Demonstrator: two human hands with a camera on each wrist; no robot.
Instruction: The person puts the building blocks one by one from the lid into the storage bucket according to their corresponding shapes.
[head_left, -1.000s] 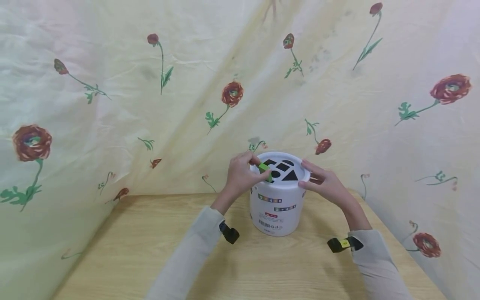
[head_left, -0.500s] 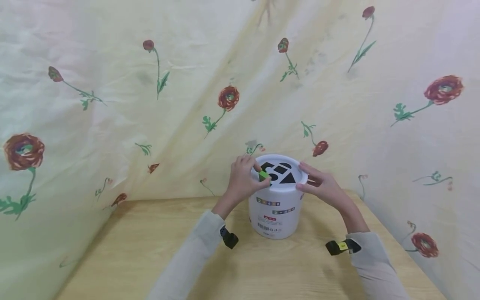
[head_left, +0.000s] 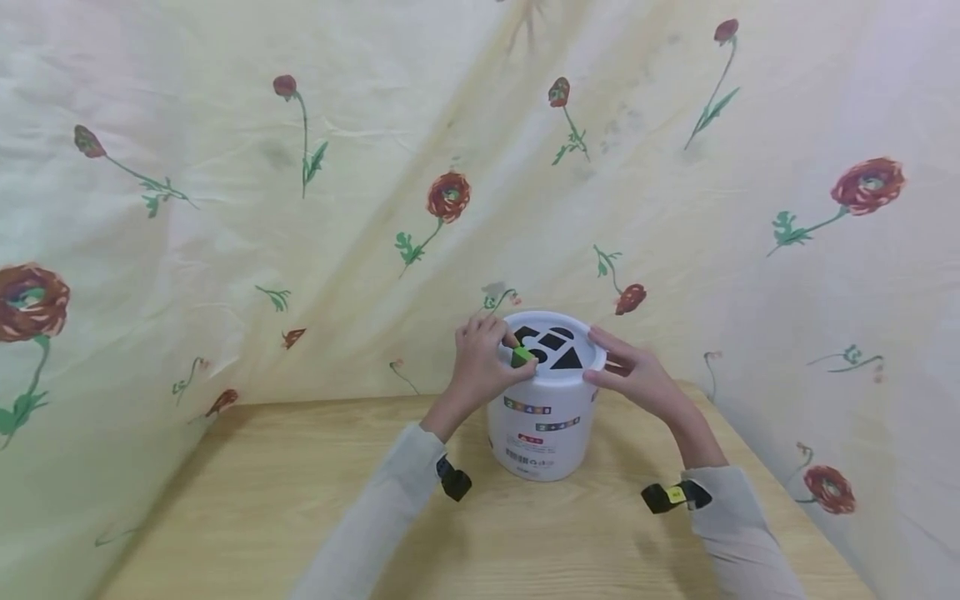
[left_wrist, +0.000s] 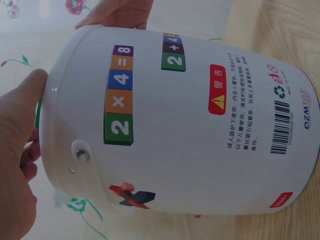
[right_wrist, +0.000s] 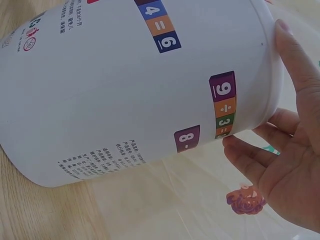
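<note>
A white bucket (head_left: 536,442) with printed number blocks on its side stands upright on the table. Its lid (head_left: 592,358) has several dark shaped openings. At the lid's left side my left hand (head_left: 477,360) pinches a green block (head_left: 522,357) between thumb and fingers, over the openings. Only a green sliver of that block shows past the rim in the left wrist view. My right hand (head_left: 637,377) holds the bucket's right rim, thumb in front and fingers farther round. The right wrist view shows its thumb (right_wrist: 292,52) against the rim.
The bucket stands on a light wood table (head_left: 300,500), near its back edge. A pale cloth (head_left: 360,250) with printed red flowers hangs behind and along the sides. Each wrist wears a small black camera, one on the left wrist (head_left: 453,481) and one on the right (head_left: 663,498).
The green block has tilted and sits a little lower against the lid in my left hand's pinch. My right hand keeps its hold on the rim. The head view has shifted slightly.
</note>
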